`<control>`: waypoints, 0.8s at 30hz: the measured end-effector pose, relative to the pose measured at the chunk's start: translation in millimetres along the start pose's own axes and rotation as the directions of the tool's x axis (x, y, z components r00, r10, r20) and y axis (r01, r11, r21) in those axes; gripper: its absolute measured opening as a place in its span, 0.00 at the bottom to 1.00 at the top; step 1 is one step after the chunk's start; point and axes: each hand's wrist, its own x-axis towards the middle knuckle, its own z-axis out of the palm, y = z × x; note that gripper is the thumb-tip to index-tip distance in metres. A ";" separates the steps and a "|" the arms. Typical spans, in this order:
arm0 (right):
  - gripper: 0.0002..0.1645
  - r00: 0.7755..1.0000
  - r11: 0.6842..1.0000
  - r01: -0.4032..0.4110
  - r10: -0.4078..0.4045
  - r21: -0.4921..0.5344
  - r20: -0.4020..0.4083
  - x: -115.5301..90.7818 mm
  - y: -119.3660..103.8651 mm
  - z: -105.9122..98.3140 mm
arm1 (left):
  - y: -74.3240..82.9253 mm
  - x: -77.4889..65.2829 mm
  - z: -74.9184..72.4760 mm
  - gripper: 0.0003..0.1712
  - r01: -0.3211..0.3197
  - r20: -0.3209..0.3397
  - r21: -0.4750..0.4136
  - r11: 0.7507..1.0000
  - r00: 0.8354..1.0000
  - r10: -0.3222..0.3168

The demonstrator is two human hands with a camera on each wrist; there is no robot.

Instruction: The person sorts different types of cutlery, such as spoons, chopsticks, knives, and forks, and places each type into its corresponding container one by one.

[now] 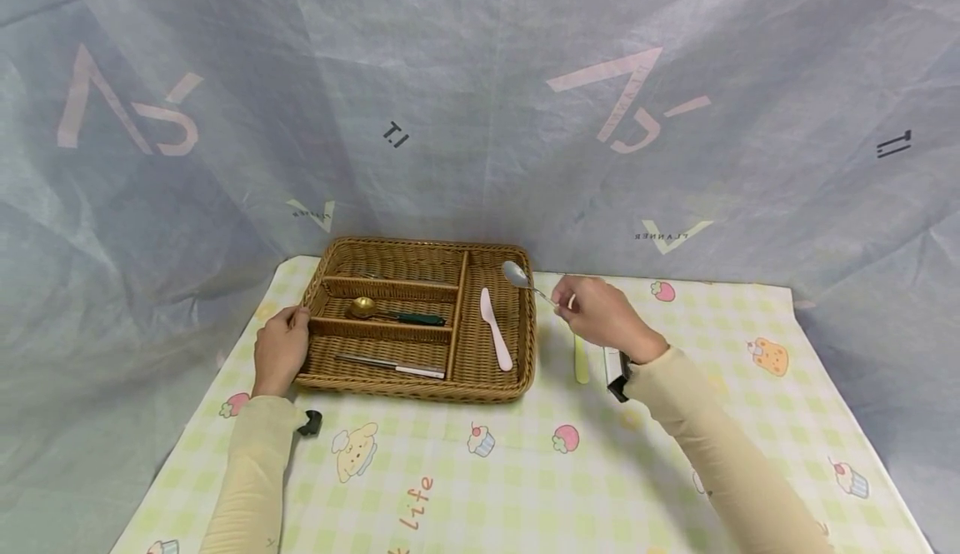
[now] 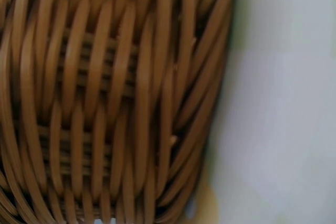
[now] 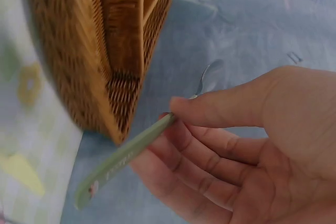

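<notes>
My right hand (image 1: 600, 314) pinches a spoon (image 3: 126, 158) between thumb and fingers. The spoon has a light green handle, and its silver bowl (image 1: 514, 273) is over the right end of a brown wicker cutlery basket (image 1: 491, 389). At the basket's left end, my left hand (image 1: 281, 350) grips the rim. A pink knife (image 1: 495, 333) lies in the long right compartment. The middle left compartment holds a gold spoon (image 1: 363, 308) with a dark green handle. In front of it lies a thin white-handled utensil (image 1: 416, 370), its head unclear. Only woven wicker and cloth show in the left wrist view.
Below my right hand, a yellow utensil (image 1: 581, 362) lies on the checked tablecloth (image 1: 517, 487), partly hidden. Thin silver cutlery (image 1: 405, 278) lies in the rear left compartment, mostly behind its divider. A grey cloth backdrop (image 1: 480, 162) rises behind the basket.
</notes>
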 end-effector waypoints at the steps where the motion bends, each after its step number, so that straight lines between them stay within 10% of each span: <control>1: 0.03 1.000 1.000 0.014 -0.014 0.003 0.006 4.3 -3.0 1.9 | 0.1 -0.2 0.0 0.37 0.001 -0.002 -0.001 1.000 1.000 -0.001; 24: 0.25 0.957 0.980 0.198 -0.194 0.006 0.216 102.7 -86.3 50.7 | -0.4 2.0 0.6 0.35 0.000 -0.014 -0.010 1.000 1.000 0.000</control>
